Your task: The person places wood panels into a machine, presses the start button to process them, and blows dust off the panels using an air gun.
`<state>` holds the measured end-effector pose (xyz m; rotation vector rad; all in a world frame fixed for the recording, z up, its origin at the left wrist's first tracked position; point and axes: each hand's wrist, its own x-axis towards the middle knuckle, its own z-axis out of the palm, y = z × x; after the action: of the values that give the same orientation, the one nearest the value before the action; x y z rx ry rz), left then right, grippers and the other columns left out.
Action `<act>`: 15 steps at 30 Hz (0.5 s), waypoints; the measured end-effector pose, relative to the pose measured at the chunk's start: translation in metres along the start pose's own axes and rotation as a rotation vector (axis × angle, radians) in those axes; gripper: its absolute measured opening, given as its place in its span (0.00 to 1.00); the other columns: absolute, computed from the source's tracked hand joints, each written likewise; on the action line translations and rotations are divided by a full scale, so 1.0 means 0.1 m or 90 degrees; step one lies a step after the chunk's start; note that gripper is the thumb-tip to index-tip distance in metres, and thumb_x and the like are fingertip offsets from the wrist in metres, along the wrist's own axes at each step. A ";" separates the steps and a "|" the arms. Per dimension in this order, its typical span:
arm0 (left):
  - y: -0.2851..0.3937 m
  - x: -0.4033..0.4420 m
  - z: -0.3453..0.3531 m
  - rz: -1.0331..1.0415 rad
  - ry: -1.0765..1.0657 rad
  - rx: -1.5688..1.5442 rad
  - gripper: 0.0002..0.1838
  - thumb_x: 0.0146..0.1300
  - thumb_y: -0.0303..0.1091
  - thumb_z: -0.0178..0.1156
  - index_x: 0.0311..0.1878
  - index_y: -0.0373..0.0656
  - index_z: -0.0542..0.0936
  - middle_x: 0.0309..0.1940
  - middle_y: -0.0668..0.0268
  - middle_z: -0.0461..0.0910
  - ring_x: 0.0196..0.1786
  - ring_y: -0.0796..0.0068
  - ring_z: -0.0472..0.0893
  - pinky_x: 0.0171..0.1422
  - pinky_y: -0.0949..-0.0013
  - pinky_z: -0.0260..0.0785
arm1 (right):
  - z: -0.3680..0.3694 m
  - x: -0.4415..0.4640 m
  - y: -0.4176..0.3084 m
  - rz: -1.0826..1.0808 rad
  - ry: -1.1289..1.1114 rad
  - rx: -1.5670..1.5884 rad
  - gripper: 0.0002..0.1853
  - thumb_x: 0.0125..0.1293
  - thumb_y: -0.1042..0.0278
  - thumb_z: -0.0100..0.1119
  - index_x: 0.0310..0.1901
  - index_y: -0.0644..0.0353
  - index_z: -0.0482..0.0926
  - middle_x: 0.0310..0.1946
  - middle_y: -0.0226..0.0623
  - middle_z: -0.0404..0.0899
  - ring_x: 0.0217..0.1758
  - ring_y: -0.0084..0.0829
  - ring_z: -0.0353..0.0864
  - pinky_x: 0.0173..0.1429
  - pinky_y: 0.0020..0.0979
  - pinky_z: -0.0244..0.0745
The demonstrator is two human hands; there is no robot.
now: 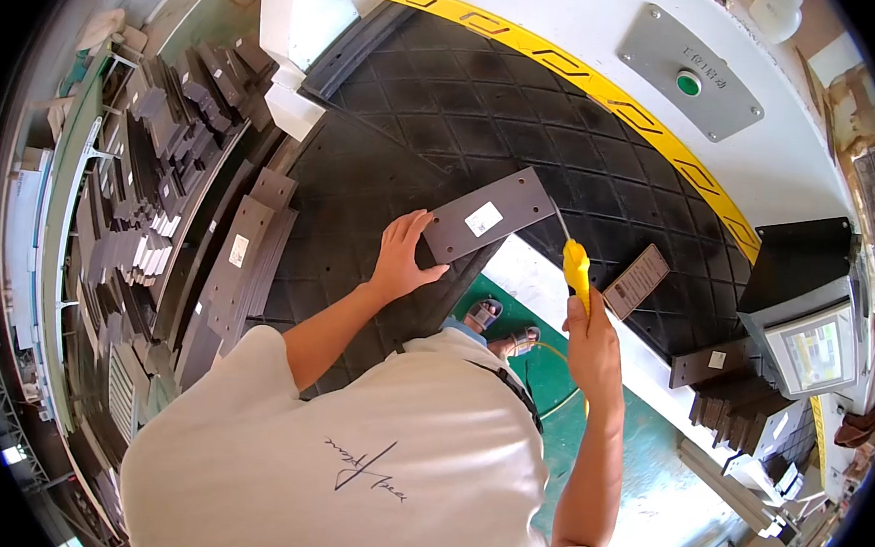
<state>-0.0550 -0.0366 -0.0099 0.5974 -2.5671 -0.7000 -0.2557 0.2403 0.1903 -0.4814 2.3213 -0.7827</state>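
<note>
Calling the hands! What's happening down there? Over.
Left hand at plate's end. Right hand gripping yellow tool, tip by other end. Brown card off to the side, nothing blocking. Over.

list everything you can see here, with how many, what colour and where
labelled plate: one, dark grey, centre, at left hand
air gun: one, yellow, in right hand
hose: one, yellow, near feet
brown labelled piece: one, right of centre
left plates: too many to count, dark grey, far left
right plates: several, dark brown, lower right
screen unit: one, grey and black, right
button: one, green, upper right panel
strip: one, yellow, curving across top
tiled surface: one, black, centre
floor: green, lower right
shirt: one, white, bottom
feet: two, sandalled, below plate
hands: two, bare, left and right
</note>
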 end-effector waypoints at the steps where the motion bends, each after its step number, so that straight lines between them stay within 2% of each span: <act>1: 0.00 -0.05 -0.03 -0.012 -0.001 -0.005 0.55 0.47 0.41 0.86 0.79 0.43 0.69 0.76 0.52 0.72 0.78 0.44 0.70 0.83 0.44 0.60 | 0.00 -0.03 -0.08 -0.006 -0.012 0.026 0.27 0.88 0.47 0.46 0.72 0.61 0.76 0.35 0.45 0.84 0.41 0.44 0.87 0.50 0.43 0.78; 4: -0.02 -0.09 -0.05 -0.012 0.006 -0.017 0.55 0.48 0.41 0.85 0.80 0.42 0.68 0.76 0.52 0.72 0.79 0.45 0.69 0.84 0.44 0.59 | 0.06 0.06 0.13 -0.002 0.005 -0.099 0.26 0.88 0.47 0.46 0.71 0.61 0.77 0.35 0.43 0.84 0.40 0.40 0.85 0.50 0.42 0.78; 7: -0.03 -0.09 -0.02 -0.010 0.021 0.015 0.55 0.48 0.42 0.85 0.80 0.41 0.68 0.76 0.51 0.73 0.79 0.45 0.69 0.84 0.44 0.58 | -0.05 -0.05 0.05 0.021 -0.102 -0.021 0.29 0.87 0.46 0.48 0.76 0.57 0.73 0.45 0.58 0.89 0.54 0.61 0.90 0.57 0.51 0.81; 8: -0.02 -0.10 0.00 -0.013 0.028 0.017 0.55 0.48 0.43 0.85 0.80 0.41 0.68 0.75 0.51 0.73 0.79 0.45 0.69 0.84 0.44 0.58 | -0.14 -0.15 -0.10 0.018 -0.171 0.052 0.30 0.87 0.43 0.47 0.76 0.56 0.73 0.50 0.59 0.89 0.58 0.61 0.88 0.61 0.51 0.80; 11: -0.01 -0.11 0.00 -0.021 0.034 0.028 0.56 0.48 0.44 0.86 0.80 0.41 0.69 0.75 0.52 0.74 0.79 0.46 0.69 0.85 0.44 0.58 | -0.09 -0.18 -0.12 0.079 -0.267 -0.006 0.30 0.87 0.42 0.46 0.76 0.55 0.73 0.54 0.59 0.88 0.60 0.61 0.87 0.63 0.52 0.79; 12: -0.01 -0.10 0.00 -0.024 0.034 0.032 0.56 0.47 0.44 0.86 0.80 0.41 0.69 0.74 0.52 0.74 0.79 0.46 0.70 0.85 0.44 0.58 | -0.05 -0.16 -0.07 0.046 -0.312 -0.090 0.31 0.87 0.41 0.44 0.76 0.57 0.73 0.55 0.56 0.89 0.61 0.59 0.87 0.63 0.50 0.79; 13: -0.01 -0.08 0.02 -0.027 0.034 0.034 0.56 0.47 0.44 0.86 0.80 0.41 0.69 0.74 0.52 0.74 0.79 0.46 0.70 0.85 0.44 0.58 | -0.01 -0.16 -0.07 -0.030 -0.316 -0.086 0.31 0.87 0.42 0.45 0.76 0.58 0.73 0.52 0.52 0.90 0.58 0.56 0.88 0.63 0.48 0.79; 15: 0.01 -0.09 0.06 -0.044 0.047 0.041 0.56 0.47 0.45 0.86 0.79 0.41 0.69 0.74 0.52 0.75 0.79 0.46 0.70 0.85 0.44 0.58 | -0.08 -0.23 -0.03 0.005 -0.343 0.075 0.31 0.87 0.42 0.46 0.76 0.58 0.73 0.48 0.49 0.91 0.55 0.53 0.89 0.63 0.48 0.79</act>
<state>-0.0510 -0.0292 -0.0166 0.7216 -2.5198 -0.6074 -0.2435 0.2533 0.2075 -0.5519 1.7693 -0.6796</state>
